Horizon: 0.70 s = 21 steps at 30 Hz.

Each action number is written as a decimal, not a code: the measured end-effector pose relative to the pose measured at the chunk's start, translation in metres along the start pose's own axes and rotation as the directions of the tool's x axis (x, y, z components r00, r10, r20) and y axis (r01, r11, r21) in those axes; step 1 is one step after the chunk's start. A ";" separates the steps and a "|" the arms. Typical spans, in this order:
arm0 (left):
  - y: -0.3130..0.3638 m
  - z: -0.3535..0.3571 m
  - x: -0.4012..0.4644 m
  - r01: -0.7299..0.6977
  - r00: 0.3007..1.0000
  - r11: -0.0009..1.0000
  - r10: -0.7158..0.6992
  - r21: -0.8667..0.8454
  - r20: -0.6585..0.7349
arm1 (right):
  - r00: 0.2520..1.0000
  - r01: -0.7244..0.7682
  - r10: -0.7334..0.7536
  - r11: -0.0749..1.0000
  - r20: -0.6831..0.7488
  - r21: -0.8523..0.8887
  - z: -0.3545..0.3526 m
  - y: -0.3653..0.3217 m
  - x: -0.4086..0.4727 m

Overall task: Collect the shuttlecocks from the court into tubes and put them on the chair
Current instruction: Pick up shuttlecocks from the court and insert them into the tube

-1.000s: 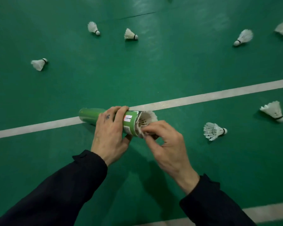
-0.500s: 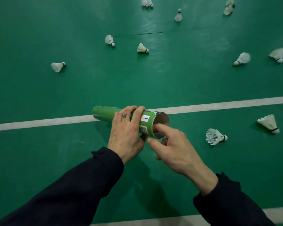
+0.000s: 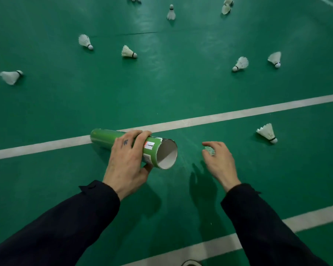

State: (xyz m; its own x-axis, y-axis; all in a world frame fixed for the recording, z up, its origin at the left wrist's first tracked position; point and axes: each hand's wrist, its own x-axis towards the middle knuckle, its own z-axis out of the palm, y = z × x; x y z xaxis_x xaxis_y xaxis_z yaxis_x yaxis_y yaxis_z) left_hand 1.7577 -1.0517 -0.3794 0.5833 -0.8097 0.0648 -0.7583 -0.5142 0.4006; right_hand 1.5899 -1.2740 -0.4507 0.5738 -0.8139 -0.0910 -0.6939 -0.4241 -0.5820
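left hand (image 3: 126, 166) grips the green tube (image 3: 133, 147), mouth facing right; right hand (image 3: 218, 162) curls around 1 shuttlecock (image 3: 209, 150) on the court (image 3: 171, 89). many lie uncollected; chair unseen: early stage.

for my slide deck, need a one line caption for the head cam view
Left hand holds an open green tube while the right hand reaches over a shuttlecock on the court.

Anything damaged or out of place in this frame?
The tube in the left hand has a ragged, torn label edge at its open mouth. Shuttlecocks lie scattered on the court, as the task expects; one stands upright on its cork while the others lie tipped over.
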 end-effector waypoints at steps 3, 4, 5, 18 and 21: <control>0.020 0.011 0.006 -0.103 0.992 0.994 0.101 0.025 0.082 | 0.973 0.185 -0.096 0.872 0.211 -0.454 0.018 0.033 0.013; 0.027 0.014 0.010 -0.134 0.986 0.991 0.130 0.029 0.104 | 0.951 0.264 -0.120 0.797 0.285 -0.543 0.021 0.039 0.012; 0.035 0.017 0.015 -0.154 0.981 0.988 0.149 0.030 0.124 | 0.927 0.335 -0.142 0.727 0.346 -0.600 0.021 0.044 0.012; 0.083 0.001 0.060 -0.073 0.987 0.997 0.069 0.024 0.146 | 0.936 0.284 -0.027 0.646 -0.351 0.708 -0.093 -0.004 -0.054; 0.093 0.002 0.068 -0.118 0.984 0.992 0.112 0.040 0.135 | 0.908 0.417 -0.260 0.627 -0.327 0.658 -0.112 -0.029 -0.072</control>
State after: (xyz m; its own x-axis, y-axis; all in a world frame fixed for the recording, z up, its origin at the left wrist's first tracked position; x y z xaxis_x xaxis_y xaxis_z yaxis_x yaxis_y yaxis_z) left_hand 1.7261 -1.1549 -0.3392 0.4502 -0.8928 -0.0153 -0.8327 -0.4260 0.3537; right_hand 1.5201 -1.2478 -0.3367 0.5593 -0.7590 0.3333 0.0907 -0.3436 -0.9347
